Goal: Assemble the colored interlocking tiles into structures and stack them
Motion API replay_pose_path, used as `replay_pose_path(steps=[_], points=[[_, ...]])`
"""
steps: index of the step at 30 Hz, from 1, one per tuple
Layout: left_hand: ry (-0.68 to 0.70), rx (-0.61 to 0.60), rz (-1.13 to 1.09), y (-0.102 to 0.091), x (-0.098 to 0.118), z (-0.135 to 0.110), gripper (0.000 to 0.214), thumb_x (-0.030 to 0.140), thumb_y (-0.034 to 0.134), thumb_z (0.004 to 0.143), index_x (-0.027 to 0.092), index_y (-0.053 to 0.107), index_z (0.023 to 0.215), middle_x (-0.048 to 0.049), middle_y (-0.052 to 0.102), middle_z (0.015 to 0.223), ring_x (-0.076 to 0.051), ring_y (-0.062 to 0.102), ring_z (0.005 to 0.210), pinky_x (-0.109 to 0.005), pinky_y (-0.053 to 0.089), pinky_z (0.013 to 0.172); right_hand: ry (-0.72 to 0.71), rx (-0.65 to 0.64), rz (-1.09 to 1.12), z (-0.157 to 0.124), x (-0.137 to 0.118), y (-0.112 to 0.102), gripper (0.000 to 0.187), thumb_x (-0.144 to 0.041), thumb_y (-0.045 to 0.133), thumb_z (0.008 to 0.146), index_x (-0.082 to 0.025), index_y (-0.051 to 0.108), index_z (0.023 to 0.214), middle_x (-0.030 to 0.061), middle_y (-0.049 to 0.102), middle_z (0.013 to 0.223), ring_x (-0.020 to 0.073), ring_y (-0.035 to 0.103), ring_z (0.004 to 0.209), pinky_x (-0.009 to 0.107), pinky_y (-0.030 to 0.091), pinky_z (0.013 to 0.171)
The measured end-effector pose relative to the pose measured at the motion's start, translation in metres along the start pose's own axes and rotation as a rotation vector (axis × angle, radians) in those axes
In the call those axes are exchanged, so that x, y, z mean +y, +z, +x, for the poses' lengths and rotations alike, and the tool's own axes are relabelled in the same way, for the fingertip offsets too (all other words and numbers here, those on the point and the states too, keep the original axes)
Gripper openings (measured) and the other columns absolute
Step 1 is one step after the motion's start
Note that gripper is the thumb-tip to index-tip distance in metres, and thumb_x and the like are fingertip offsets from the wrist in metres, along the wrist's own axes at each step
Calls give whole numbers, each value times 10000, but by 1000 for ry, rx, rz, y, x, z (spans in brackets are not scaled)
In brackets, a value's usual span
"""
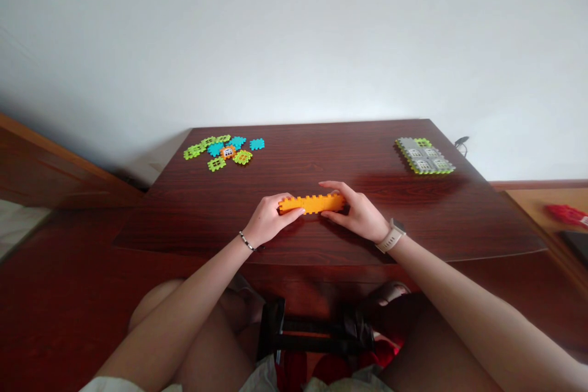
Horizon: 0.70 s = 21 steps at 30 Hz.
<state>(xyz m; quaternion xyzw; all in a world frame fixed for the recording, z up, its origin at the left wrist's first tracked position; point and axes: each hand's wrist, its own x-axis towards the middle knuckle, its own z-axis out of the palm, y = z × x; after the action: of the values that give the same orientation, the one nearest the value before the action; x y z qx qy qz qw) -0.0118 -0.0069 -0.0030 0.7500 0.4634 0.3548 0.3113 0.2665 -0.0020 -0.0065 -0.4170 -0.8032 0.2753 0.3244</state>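
Between my hands is a long strip of orange interlocking tiles [315, 204] with notched edges, held above the near middle of the table. My left hand [269, 218] grips its left end, the thumb lying along the near side. At the right end, my right hand [358, 213] has its thumb at the near edge and its fingers curled around the far side, with the index finger lifted. Whether the strip is one layer or several joined tiles I cannot tell.
Loose green, blue and orange tiles [228, 152] lie scattered at the table's far left. A joined grey and green panel [425, 156] with window pieces rests at the far right. The dark wooden table [316, 162] backs onto a white wall [294, 37].
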Motion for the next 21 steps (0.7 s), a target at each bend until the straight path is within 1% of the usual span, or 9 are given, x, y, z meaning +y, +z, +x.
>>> replay_pose_path(steps=[2, 4, 7, 9, 12, 17, 19, 21], points=[[7, 10, 1, 1, -1, 0, 237, 414, 798, 929, 185, 746, 957, -36, 802, 897, -202, 730, 765, -292, 561, 729, 8, 16, 3, 0, -1, 0, 643, -336, 786, 952, -311, 532, 1542, 23, 792, 1081, 236, 754, 858, 348, 616, 795], [10, -6, 13, 2, -2, 0, 244, 419, 800, 928, 183, 748, 967, -43, 809, 913, -206, 735, 768, -293, 560, 719, 6, 34, 15, 1, -1, 0, 627, -317, 771, 952, -300, 532, 1531, 16, 778, 1036, 221, 726, 807, 330, 600, 755], [15, -41, 44, 1, 0, 0, 243, 416, 791, 938, 179, 742, 925, -27, 788, 849, -180, 694, 701, -275, 519, 665, 4, 41, 28, 1, -2, 0, 622, -297, 757, 950, -290, 524, 1527, 10, 760, 1021, 208, 700, 786, 314, 581, 741], [21, -45, 58, 0, 2, 0, 242, 409, 793, 937, 175, 743, 904, -17, 773, 815, -166, 671, 675, -265, 494, 648, 6, 28, 30, 1, -2, 1, 622, -297, 752, 953, -286, 517, 1529, 12, 755, 1024, 209, 697, 791, 314, 574, 745], [23, -41, 74, 0, 2, 0, 252, 415, 802, 932, 168, 756, 910, -17, 780, 821, -160, 662, 672, -260, 473, 639, 2, 4, 42, 1, -1, 2, 617, -296, 732, 968, -277, 493, 1536, 31, 756, 1069, 224, 713, 834, 329, 577, 769], [47, -67, 133, 0, 0, -1, 321, 465, 784, 949, 165, 741, 841, -10, 751, 770, -143, 617, 634, -261, 421, 613, 1, -27, 53, 1, -1, 3, 611, -270, 685, 995, -257, 446, 1556, 42, 746, 1047, 234, 726, 843, 351, 595, 792], [59, -73, 151, 1, 0, -1, 323, 461, 778, 954, 168, 736, 823, -10, 744, 763, -143, 613, 630, -263, 413, 612, -5, -31, 47, 1, -1, 3, 612, -262, 680, 995, -259, 438, 1557, 51, 751, 1074, 242, 735, 859, 364, 604, 809], [54, -52, 164, 1, -1, -1, 303, 454, 781, 950, 170, 746, 848, -22, 760, 786, -154, 632, 645, -268, 424, 624, -19, -35, 40, 1, -1, 3, 615, -264, 682, 993, -268, 434, 1556, 65, 752, 1127, 252, 743, 884, 381, 611, 831]])
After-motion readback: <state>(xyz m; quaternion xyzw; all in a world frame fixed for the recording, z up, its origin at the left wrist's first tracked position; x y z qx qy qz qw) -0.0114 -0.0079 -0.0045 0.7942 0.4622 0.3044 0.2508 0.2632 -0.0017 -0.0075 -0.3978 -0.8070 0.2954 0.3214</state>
